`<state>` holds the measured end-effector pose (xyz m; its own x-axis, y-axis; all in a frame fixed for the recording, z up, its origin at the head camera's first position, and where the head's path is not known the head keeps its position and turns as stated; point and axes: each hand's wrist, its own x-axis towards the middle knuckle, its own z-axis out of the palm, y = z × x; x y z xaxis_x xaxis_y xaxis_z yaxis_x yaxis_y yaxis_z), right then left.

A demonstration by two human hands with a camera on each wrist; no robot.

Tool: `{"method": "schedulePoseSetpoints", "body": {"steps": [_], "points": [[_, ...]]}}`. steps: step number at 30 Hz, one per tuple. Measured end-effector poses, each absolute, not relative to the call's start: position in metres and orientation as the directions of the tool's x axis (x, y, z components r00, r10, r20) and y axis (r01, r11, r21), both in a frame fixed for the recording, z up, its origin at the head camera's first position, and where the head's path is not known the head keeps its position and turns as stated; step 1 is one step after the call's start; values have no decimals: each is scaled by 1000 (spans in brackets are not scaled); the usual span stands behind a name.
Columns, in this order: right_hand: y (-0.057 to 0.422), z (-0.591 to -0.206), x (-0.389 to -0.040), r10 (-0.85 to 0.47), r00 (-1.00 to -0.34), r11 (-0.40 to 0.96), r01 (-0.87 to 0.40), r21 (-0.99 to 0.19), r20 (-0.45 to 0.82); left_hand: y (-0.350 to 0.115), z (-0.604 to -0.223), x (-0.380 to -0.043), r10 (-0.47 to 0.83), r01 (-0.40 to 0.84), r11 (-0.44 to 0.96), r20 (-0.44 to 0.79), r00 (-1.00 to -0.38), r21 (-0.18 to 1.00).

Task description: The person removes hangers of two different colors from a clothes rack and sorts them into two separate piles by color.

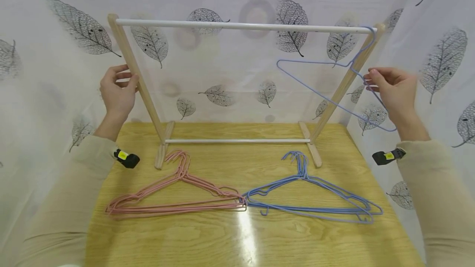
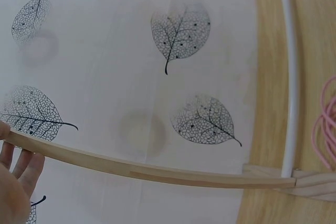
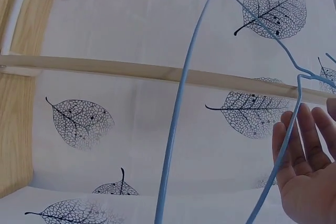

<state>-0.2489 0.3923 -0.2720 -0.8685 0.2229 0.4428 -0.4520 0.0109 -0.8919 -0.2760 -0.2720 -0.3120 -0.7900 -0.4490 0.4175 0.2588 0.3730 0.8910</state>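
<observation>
My left hand (image 1: 118, 90) grips the left wooden post (image 1: 139, 77) of a small clothes rack, thumb on one side and fingers on the other. At the right end of the white top rod (image 1: 237, 25), a blue clothes hanger (image 1: 315, 92) hangs by its hook, tilted. Beside its sloping shoulder is my right hand (image 1: 397, 87). In the right wrist view the fingers (image 3: 310, 140) extend loosely alongside the hanger wire (image 3: 286, 145) without curling round it; whether they touch it is hard to tell.
On the wooden table (image 1: 208, 242) lie a stack of pink hangers (image 1: 182, 207) at left and a stack of blue hangers (image 1: 308, 209) at right, their ends meeting. The rack's lower white rod (image 1: 237, 141) and wooden feet (image 1: 315, 155) stand behind them. Leaf-patterned cloth (image 1: 237, 94) surrounds the table.
</observation>
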Motion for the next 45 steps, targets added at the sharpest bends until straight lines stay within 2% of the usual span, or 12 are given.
{"method": "schedulePoseSetpoints", "body": {"steps": [16, 24, 29, 38, 45], "points": [[355, -269, -262, 146, -907, 139, -376, -916, 395, -269, -311, -275, -446, 262, 386, 427, -786, 885], [341, -262, -267, 228, -907, 240, -299, -923, 353, -268, -311, -273, -447, 259, 393, 430, -784, 882], [337, -260, -268, 250, -901, 195, -311, -930, 354, -267, -310, -273, -451, 255, 386, 422, -786, 887], [340, -242, -257, 273, -882, -9, -401, -916, 384, -267, -311, -274, -445, 258, 392, 427, -787, 883], [346, -237, -234, 235, -878, -21, -434, -900, 418, -269, -311, -277, -455, 257, 383, 423, -784, 888]]}}
